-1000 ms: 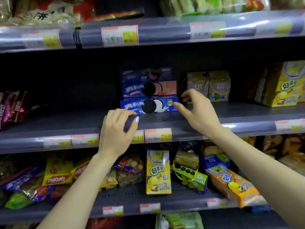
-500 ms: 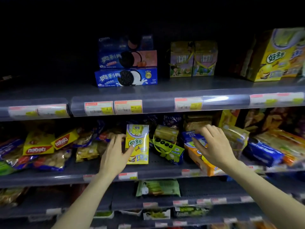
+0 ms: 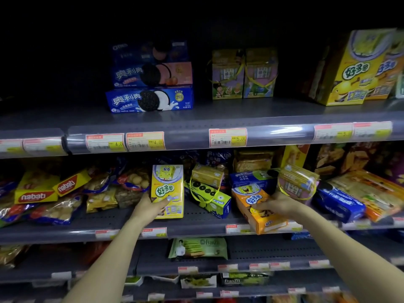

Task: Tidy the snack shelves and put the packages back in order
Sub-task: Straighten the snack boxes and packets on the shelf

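Observation:
On the middle shelf point(image 3: 196, 226) my left hand point(image 3: 150, 206) grips an upright yellow cartoon snack box point(image 3: 168, 189) at its lower left side, thumb across the front. My right hand point(image 3: 277, 206) holds an orange cartoon snack box point(image 3: 255, 206) that lies tilted toward the shelf's front edge; its fingers curl over the box's top. Between the two boxes lies a green box with a yellow handle point(image 3: 209, 197). A stack of three blue cookie boxes point(image 3: 150, 82) stands on the shelf above.
Two small carton boxes point(image 3: 242, 75) and big yellow boxes point(image 3: 354, 68) stand on the upper shelf. Wafer packs point(image 3: 37, 193), biscuit bags point(image 3: 100, 197), blue cookie boxes point(image 3: 341, 204) and a bagged carton point(image 3: 297, 182) crowd the middle shelf. A green wafer pack point(image 3: 199, 248) lies below.
Both hands dropped from the upper shelf by the cookie boxes to the middle shelf. The left has taken hold of the yellow box, the right of the orange box.

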The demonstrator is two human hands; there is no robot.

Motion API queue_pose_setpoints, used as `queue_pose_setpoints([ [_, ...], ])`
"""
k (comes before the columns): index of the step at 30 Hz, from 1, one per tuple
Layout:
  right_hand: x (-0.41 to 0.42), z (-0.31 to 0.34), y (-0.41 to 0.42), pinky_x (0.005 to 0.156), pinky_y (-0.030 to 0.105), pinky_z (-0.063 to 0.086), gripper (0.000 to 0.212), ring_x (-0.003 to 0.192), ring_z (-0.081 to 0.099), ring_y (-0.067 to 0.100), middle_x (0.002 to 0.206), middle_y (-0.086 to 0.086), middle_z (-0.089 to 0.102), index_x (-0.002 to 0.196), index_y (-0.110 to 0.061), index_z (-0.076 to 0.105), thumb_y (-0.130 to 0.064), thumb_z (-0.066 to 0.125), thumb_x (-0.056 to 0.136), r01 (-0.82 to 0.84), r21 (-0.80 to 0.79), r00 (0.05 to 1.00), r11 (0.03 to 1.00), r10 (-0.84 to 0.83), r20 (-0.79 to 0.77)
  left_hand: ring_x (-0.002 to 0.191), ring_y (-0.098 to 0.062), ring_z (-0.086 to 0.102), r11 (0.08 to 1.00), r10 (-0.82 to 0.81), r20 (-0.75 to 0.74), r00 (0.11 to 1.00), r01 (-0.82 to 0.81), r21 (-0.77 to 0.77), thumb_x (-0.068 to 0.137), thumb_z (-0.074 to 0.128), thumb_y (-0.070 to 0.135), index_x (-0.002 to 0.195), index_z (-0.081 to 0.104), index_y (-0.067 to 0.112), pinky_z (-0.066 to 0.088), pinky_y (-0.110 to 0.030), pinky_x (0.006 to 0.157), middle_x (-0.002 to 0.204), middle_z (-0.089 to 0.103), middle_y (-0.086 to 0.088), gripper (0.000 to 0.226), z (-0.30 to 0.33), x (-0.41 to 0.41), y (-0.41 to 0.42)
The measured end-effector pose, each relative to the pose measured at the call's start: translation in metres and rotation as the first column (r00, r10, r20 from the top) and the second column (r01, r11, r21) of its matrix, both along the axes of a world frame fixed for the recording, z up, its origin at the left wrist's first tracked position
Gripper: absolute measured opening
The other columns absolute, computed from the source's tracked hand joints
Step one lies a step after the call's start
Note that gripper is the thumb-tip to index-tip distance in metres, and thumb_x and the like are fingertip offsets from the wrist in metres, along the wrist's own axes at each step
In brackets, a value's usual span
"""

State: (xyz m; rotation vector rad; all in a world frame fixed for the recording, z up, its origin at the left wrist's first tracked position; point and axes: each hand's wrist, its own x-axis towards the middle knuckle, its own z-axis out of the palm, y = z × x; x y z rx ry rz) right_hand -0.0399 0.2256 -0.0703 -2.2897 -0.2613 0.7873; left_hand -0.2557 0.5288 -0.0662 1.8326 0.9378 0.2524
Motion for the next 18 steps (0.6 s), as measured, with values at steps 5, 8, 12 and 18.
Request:
queue_pose_setpoints([
  [5,-0.002,0.005,0.006,0.065,0.031,0.057,0.093,0.082,0.072,0.024,0.101,0.01,0.072,0.12,-0.006,0.053,-0.041,0.094,0.044,0.045,0.105,0.992,0.993,-0.032,-0.124,0.099,-0.017,0.052,0.999,-0.036,0.018,0.999,0.036,-0.021,0.087,0.068,0.028,0.133,0.047,0.005,0.041,-0.028,0.085,0.113,0.057,-0.002,0.055,0.007,0.003,-0.003],
  [8,-0.008,0.014,0.01,0.059,0.037,0.059,0.065,0.076,0.073,0.032,0.095,0.018,0.073,0.118,0.003,0.056,-0.016,0.087,0.065,0.135,0.238,0.968,0.962,-0.077,-0.237,0.102,-0.021,0.055,0.996,-0.028,0.041,0.999,0.031,-0.088,0.086,0.07,0.026,0.14,0.038,0.004,0.045,-0.036,0.088,0.112,0.056,-0.004,0.067,0.005,0.003,-0.001],
  [12,-0.015,0.031,0.01,0.068,0.043,0.06,0.041,0.078,0.073,0.033,0.091,0.019,0.074,0.111,0.005,0.064,-0.011,0.077,0.076,0.169,0.362,0.957,0.917,-0.065,-0.281,0.099,-0.019,0.058,0.987,-0.035,0.101,0.994,0.051,-0.154,0.082,0.073,0.023,0.145,0.032,0.006,0.046,-0.036,0.084,0.121,0.057,-0.009,0.077,0.004,-0.002,-0.001],
  [18,-0.029,0.055,0.009,0.071,0.039,0.056,0.038,0.09,0.07,0.03,0.101,0.015,0.073,0.108,-0.008,0.055,-0.01,0.076,0.077,0.188,0.6,0.967,0.778,-0.04,-0.251,0.096,-0.014,0.061,0.963,-0.071,0.235,0.969,0.128,-0.239,0.073,0.078,0.023,0.147,0.028,0.006,0.05,-0.033,0.079,0.122,0.057,-0.003,0.091,0.022,-0.01,-0.011],
])
